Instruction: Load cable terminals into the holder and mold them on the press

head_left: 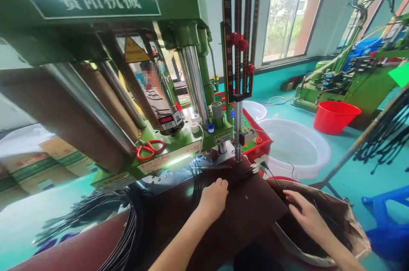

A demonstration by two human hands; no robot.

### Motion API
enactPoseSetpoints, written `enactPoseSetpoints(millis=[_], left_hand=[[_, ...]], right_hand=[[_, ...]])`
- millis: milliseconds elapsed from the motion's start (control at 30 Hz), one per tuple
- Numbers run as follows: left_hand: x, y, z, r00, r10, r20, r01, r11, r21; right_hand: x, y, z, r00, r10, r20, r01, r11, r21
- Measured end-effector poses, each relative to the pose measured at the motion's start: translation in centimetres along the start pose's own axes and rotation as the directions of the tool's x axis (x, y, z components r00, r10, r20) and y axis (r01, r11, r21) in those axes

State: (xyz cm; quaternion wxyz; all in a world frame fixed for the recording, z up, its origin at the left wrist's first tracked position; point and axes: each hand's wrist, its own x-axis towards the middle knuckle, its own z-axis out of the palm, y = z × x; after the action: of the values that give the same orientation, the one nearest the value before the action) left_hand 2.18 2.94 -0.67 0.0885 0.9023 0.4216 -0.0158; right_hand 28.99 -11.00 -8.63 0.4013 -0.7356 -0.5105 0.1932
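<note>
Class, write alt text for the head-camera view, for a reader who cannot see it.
A person's left hand rests on a dark worktable before a green machine, while the right hand lies over black cables in a sack. Red scissors lie on the machine.

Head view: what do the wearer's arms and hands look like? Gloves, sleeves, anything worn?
No gloves on the left hand or the right hand. Both forearms are uncovered up to the frame edge, no sleeves in view. No watch, bracelet or ring visible, though fine detail is blurred.
</note>
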Motion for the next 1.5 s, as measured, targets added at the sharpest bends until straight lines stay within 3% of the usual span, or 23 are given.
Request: enactPoseSetpoints(millis=[133,233,300,367,467,567,700,800,867,933,1033,1167,1267,1367,1500], left_hand=[[-0.2,-0.8,-1.7,0.993,-0.008,-0.120,-0.034,0.938,-0.344],[-0.7,-1.7,-2.5,0.991,-0.068,-0.112,-0.034,0.692,-0.721],[-1.0,-2.1,-2.9,0.997,-0.068,-0.022,0.012,0.466,-0.885],[-1.5,-2.3,-3.3,0.998,-0.047,0.039,0.051,0.301,-0.952],[-2.0,-2.0,-3.5,0.997,-0.032,0.073,0.078,0.214,-0.974],[-2.4,-1.3,-3.3,0.996,-0.013,0.091,0.092,0.251,-0.964],[-2.4,-0.5,-2.4,0.996,-0.028,0.082,0.087,0.386,-0.918],[-2.3,-0.2,-1.7,1.000,-0.030,-0.001,0.018,0.630,-0.776],[-2.1,-0.1,-1.4,0.996,-0.047,-0.078,-0.002,0.849,-0.529],[-1.9,0.0,-1.1,0.992,-0.093,-0.082,0.072,0.971,-0.229],[-1.5,0.4,-0.6,0.987,-0.161,0.021,0.160,0.987,0.033],[-1.0,0.8,-0.3,0.990,-0.124,0.068,0.115,0.986,0.122],[-1.2,0.8,-0.5,0.993,-0.120,0.011,0.118,0.986,0.119],[-1.8,0.7,-0.7,0.989,-0.138,0.053,0.137,0.990,0.019],[-2.6,0.8,-0.8,0.995,-0.099,0.030,0.101,0.993,-0.063]], right_hand=[[0.2,-5.3,-0.9,0.982,-0.113,-0.154,0.133,0.983,0.127],[-0.2,-9.4,-0.1,0.996,-0.051,-0.078,0.079,0.908,0.411],[-0.5,-11.4,1.2,0.996,0.002,0.084,-0.056,0.763,0.644],[-0.7,-13.0,2.8,0.963,-0.030,0.267,-0.208,0.545,0.812],[0.0,-14.9,4.8,0.912,-0.138,0.387,-0.342,0.270,0.900],[1.6,-16.4,5.8,0.940,-0.166,0.298,-0.277,0.141,0.950],[3.2,-16.8,5.8,0.971,-0.122,0.206,-0.186,0.153,0.971],[3.5,-16.1,5.5,0.969,-0.106,0.224,-0.199,0.201,0.959],[3.5,-15.6,5.3,0.966,-0.100,0.239,-0.211,0.228,0.951],[3.3,-15.0,5.3,0.965,-0.079,0.249,-0.223,0.248,0.943],[2.9,-14.2,5.2,0.965,0.003,0.261,-0.251,0.277,0.927],[1.7,-12.9,5.4,0.961,0.101,0.257,-0.275,0.268,0.923],[0.7,-12.2,5.7,0.934,0.155,0.322,-0.339,0.100,0.936],[0.2,-12.3,6.3,0.876,0.195,0.441,-0.426,-0.113,0.898],[0.2,-13.0,7.2,0.842,0.247,0.480,-0.443,-0.194,0.875]])
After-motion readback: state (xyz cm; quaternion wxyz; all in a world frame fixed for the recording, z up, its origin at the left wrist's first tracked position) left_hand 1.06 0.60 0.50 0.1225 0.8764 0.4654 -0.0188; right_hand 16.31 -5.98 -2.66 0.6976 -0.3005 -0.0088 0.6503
